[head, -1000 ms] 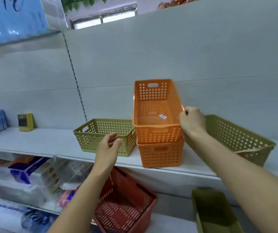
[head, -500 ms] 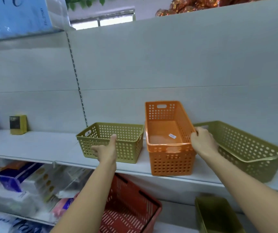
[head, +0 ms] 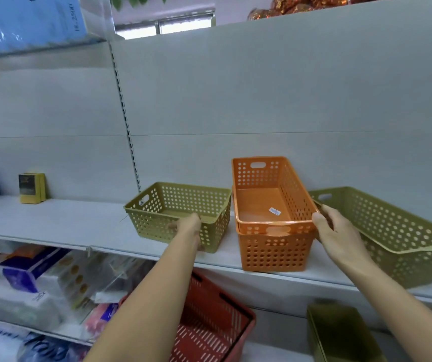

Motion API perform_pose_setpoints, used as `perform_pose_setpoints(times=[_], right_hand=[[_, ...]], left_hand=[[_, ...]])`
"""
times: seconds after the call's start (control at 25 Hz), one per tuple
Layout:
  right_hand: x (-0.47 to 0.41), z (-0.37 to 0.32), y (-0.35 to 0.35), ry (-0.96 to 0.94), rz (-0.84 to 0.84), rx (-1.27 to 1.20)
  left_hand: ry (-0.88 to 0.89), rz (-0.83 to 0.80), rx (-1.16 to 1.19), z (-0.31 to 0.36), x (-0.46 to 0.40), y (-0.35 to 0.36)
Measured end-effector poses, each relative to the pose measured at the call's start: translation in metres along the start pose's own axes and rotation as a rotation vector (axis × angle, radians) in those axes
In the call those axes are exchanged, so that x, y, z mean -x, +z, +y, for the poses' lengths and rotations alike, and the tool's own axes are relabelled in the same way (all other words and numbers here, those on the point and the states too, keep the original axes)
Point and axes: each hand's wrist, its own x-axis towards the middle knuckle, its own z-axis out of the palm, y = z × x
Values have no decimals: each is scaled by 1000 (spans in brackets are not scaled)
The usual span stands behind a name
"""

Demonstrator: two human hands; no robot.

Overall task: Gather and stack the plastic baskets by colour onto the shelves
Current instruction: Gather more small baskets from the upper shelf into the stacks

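Orange baskets (head: pixel 272 231) stood nested on the middle shelf (head: pixel 53 223), the upper one sunk almost fully into the lower, where a second before it had ridden high and tilted above it. That drop meant the orange pair was now stacked, and that colour looked done on this shelf.

The right hand (head: pixel 337 236) was at the stack's near right corner, thumb on the rim and fingers curled down the outer side between the orange wall and the big green basket (head: pixel 392 231) just beside it. Whether it pinched the rim or only steadied it could not be told.

The left hand (head: pixel 188 228), which had hung in the air a second earlier, had closed over the near rim of the small green basket (head: pixel 178 212) left of the stack, fingers wrapped down the front wall. Judging by that, green was next: the two green baskets sat apart with the orange stack between them, and differed in size.

Below, a red basket (head: pixel 209 322) and another green one (head: pixel 340 333) lay on the lower shelf, not yet gathered.
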Motion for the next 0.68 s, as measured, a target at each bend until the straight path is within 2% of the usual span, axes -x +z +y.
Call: perform_pose_setpoints(times=[0.16,0.24,0.48,0.68], right_hand=[[18,17,-10,18,80,-44],[31,25,-11,13,118,-79],[60,60,-28,86,189,-200],[61,70,-53,120,256,-324]], left_hand=[[214,172,178,-3,47,-37],[327,211,140,-9,66,-57],[719,138,-63,-27,129,-105],[908,265,-50,-38,164,-132]])
